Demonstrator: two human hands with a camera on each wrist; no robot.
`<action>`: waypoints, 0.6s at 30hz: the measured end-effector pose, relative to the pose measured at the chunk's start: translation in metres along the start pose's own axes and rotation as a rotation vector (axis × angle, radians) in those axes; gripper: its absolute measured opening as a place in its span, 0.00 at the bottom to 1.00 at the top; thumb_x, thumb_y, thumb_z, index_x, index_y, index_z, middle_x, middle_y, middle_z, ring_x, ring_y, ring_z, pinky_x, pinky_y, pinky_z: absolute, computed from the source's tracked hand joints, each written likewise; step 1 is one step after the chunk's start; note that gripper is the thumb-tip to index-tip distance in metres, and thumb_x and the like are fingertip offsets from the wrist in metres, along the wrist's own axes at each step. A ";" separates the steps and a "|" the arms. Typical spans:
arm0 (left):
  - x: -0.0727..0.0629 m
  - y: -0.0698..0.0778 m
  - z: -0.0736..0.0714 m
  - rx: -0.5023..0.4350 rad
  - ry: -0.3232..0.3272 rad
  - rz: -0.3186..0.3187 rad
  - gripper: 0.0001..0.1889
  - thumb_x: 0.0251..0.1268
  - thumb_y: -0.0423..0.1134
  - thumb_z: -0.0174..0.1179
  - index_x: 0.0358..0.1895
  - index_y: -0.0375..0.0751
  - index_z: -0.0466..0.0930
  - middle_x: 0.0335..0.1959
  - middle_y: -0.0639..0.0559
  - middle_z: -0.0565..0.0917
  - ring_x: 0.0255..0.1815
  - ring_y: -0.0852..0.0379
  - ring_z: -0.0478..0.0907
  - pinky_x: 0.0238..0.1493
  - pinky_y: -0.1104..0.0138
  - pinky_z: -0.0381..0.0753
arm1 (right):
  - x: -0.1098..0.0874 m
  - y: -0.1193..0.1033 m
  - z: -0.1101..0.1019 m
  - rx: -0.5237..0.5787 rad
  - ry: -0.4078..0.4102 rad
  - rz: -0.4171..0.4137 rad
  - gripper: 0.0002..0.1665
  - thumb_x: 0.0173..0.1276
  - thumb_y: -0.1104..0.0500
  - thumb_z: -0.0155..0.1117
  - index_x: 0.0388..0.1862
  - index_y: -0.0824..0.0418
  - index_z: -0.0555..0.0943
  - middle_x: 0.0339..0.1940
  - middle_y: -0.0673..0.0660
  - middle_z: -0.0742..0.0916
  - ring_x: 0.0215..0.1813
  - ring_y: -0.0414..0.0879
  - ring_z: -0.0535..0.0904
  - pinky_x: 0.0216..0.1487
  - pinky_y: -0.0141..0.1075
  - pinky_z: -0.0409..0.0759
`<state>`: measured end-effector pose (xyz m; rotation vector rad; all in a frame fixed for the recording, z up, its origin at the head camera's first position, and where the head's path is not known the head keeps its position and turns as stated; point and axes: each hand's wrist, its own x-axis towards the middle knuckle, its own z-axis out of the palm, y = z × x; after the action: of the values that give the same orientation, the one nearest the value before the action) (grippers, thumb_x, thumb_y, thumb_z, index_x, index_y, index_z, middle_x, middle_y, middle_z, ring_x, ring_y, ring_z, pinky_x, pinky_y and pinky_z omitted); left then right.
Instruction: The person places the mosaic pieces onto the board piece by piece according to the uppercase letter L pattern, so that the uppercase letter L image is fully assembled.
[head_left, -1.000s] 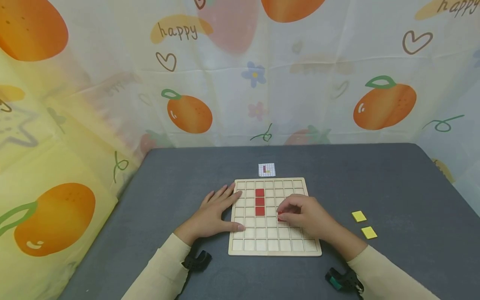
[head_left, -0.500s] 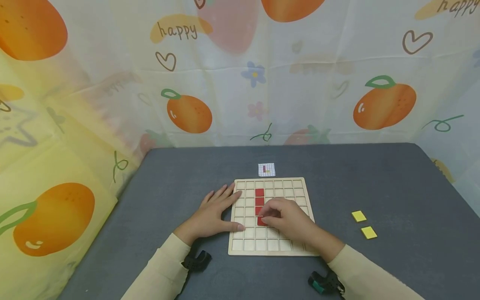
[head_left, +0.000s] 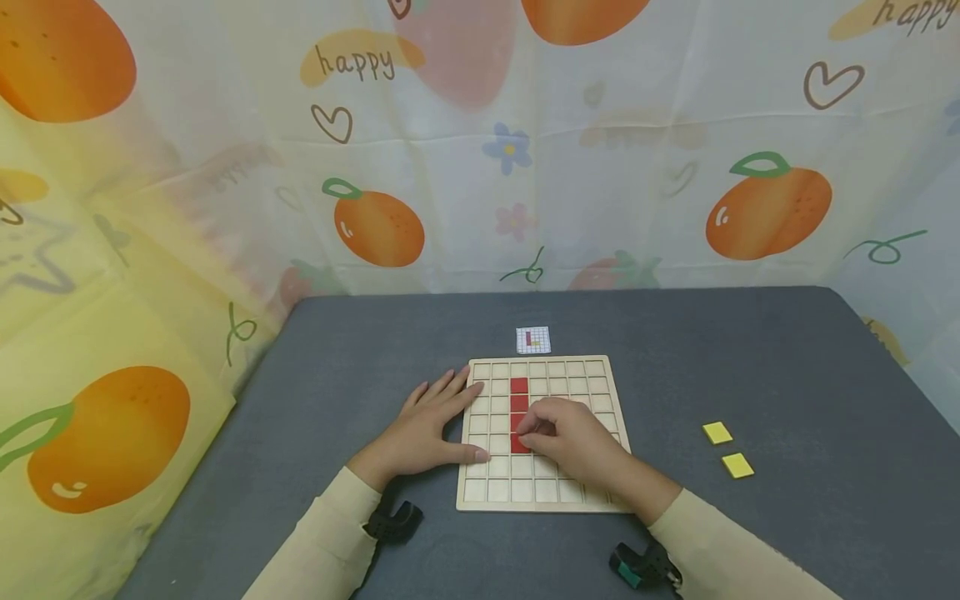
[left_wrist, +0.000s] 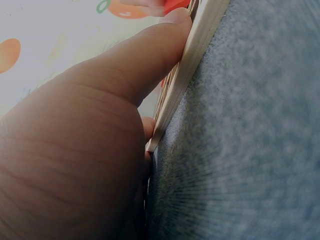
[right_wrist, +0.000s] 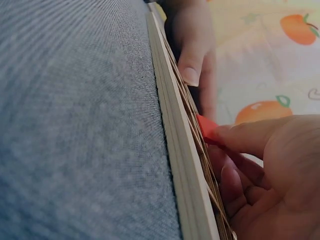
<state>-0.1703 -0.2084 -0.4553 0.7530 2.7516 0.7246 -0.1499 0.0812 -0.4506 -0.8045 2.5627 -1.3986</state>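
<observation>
A wooden grid board [head_left: 546,497] lies flat on the dark grey table. Down its third column from the left run red square tiles [head_left: 519,386], one below another. My right hand [head_left: 573,437] pinches the lowest red tile [right_wrist: 206,129] between thumb and fingers; the tile sits at its grid cell, tilted in the right wrist view. Spread along the board's left edge, my left hand [head_left: 431,433] rests with straight fingers, its thumb on the frame, as the left wrist view also shows.
Two yellow square tiles, a farther one [head_left: 717,432] and a nearer one [head_left: 738,465], lie on the table right of the board. A small printed pattern card [head_left: 533,340] is just beyond the board's far edge. A fruit-print cloth [head_left: 450,167] hangs behind the table.
My right hand has moved left across the board with the red tile, to the cell below the other red ones. Over the last half second it shifted only slightly. My left hand stayed put.
</observation>
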 end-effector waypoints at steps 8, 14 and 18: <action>0.000 0.002 -0.001 0.006 -0.001 -0.001 0.58 0.63 0.75 0.70 0.90 0.54 0.56 0.91 0.53 0.46 0.90 0.47 0.37 0.82 0.38 0.33 | -0.004 -0.003 -0.001 -0.030 -0.073 -0.047 0.08 0.74 0.65 0.76 0.35 0.52 0.90 0.42 0.45 0.77 0.40 0.41 0.75 0.42 0.38 0.78; 0.001 0.001 0.000 0.011 -0.003 0.000 0.57 0.64 0.75 0.69 0.90 0.53 0.57 0.91 0.53 0.46 0.90 0.46 0.38 0.82 0.37 0.34 | -0.005 -0.001 0.000 -0.003 -0.071 -0.062 0.06 0.75 0.64 0.75 0.41 0.52 0.90 0.41 0.46 0.81 0.39 0.40 0.78 0.42 0.38 0.80; 0.000 0.002 0.000 0.008 -0.005 -0.009 0.58 0.63 0.75 0.70 0.90 0.54 0.56 0.91 0.53 0.45 0.90 0.47 0.37 0.82 0.38 0.33 | -0.005 0.000 -0.001 0.039 -0.058 -0.060 0.04 0.77 0.62 0.74 0.45 0.53 0.89 0.43 0.46 0.85 0.41 0.41 0.82 0.44 0.38 0.82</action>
<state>-0.1699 -0.2071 -0.4542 0.7428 2.7530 0.7087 -0.1459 0.0845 -0.4504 -0.9085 2.4799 -1.4163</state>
